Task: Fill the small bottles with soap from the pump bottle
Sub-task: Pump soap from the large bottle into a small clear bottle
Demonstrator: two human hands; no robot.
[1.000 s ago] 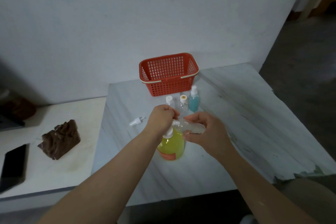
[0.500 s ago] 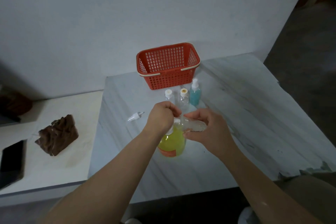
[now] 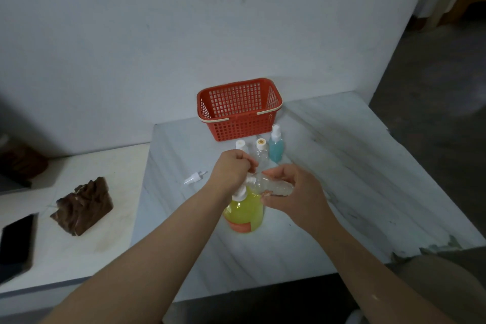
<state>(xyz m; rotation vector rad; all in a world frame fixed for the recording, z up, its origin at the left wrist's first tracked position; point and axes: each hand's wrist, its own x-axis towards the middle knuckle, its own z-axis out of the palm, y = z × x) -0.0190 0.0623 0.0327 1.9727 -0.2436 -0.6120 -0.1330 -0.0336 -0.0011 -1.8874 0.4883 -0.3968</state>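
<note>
Head view. Pump bottle [image 3: 246,214] stands upright, yellow soap inside. Left hand [image 3: 231,171] is curled over its pump head, gripping it. Right hand [image 3: 292,192], just right of the pump head, pinches the small clear bottle [image 3: 276,187], whose long axis is near horizontal with the mouth pointing left at the nozzle. Judgement: the next press turns on mouth-to-nozzle alignment. The left hand's fingers hide that junction, and the fill level is unreadable.

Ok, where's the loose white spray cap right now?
In the head view, the spray cap lies on the marble table, just left of the left hand and the yellow pump bottle, touching neither.
</note>
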